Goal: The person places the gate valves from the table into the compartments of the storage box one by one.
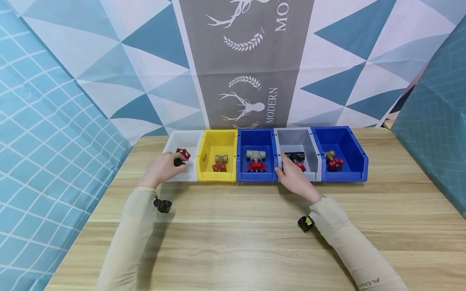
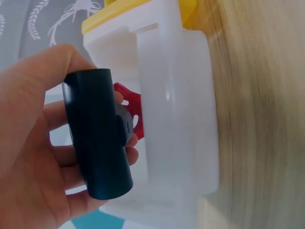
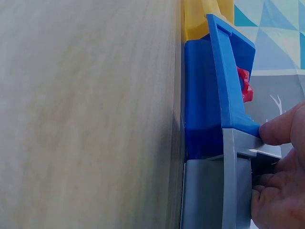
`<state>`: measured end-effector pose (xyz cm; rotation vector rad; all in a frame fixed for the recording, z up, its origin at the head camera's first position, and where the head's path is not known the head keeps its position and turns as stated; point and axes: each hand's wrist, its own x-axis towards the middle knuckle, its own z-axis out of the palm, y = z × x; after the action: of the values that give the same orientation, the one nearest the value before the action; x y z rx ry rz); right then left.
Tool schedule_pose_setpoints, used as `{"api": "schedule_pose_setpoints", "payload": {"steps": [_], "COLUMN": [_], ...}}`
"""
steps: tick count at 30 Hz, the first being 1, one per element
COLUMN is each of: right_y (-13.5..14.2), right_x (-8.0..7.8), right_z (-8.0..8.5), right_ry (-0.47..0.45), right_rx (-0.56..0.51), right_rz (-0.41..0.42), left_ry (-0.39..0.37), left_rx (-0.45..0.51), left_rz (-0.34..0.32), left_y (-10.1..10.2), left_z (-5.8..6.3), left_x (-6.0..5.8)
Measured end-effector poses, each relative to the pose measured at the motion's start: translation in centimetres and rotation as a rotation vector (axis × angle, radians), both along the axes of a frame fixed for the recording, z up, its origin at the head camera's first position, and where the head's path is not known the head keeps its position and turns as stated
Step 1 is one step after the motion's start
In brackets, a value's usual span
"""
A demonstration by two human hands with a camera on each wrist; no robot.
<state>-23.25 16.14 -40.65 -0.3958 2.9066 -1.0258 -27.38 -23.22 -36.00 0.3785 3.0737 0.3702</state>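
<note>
Over the white bin (image 1: 189,139), my left hand (image 1: 164,167) holds a valve with a black pipe body (image 2: 97,133) and a red handwheel (image 1: 183,153). Part of that handwheel is hidden behind the bin's front wall in the left wrist view. My right hand (image 1: 295,176) pinches the adjoining side walls of the middle blue bin (image 3: 205,81) and the grey bin (image 3: 205,191). Its thumb lies on the blue side while the other fingers reach into the grey bin. A black valve (image 1: 296,156) with a red handle lies in the grey bin, partly covered by this hand.
A yellow bin (image 1: 216,176) contains a brass valve (image 1: 220,161). In the middle blue bin is a grey valve (image 1: 256,155), and the right blue bin (image 1: 344,176) has another brass valve (image 1: 330,155). All bins stand side by side on a wooden table (image 1: 233,234) against a patterned backdrop.
</note>
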Motion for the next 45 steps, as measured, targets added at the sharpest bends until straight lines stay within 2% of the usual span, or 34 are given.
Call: {"api": "schedule_pose_setpoints", "payload": {"steps": [7, 16, 30, 35, 45], "right_y": [0.1, 0.1, 0.1, 0.0, 0.0], "right_x": [-0.1, -0.2, -0.1, -0.1, -0.1], "right_z": [-0.3, -0.3, -0.2, -0.2, -0.1], "right_ry": [0.009, 0.018, -0.001, -0.001, -0.005], "right_rx": [0.003, 0.008, 0.001, -0.002, 0.003], "right_rz": [-0.002, -0.004, -0.004, -0.007, -0.007], "left_ry": [0.012, 0.035, -0.009, -0.001, -0.041], "left_rx": [-0.008, 0.012, 0.063, 0.073, 0.056], "left_rz": [0.011, 0.012, 0.047, 0.057, 0.067], "left_y": [0.8, 1.6, 1.9, 1.9, 1.9], "left_z": [-0.5, -1.8, -3.2, -3.6, -3.8], "left_x": [-0.7, -1.1, -1.7, -1.9, -1.8]}}
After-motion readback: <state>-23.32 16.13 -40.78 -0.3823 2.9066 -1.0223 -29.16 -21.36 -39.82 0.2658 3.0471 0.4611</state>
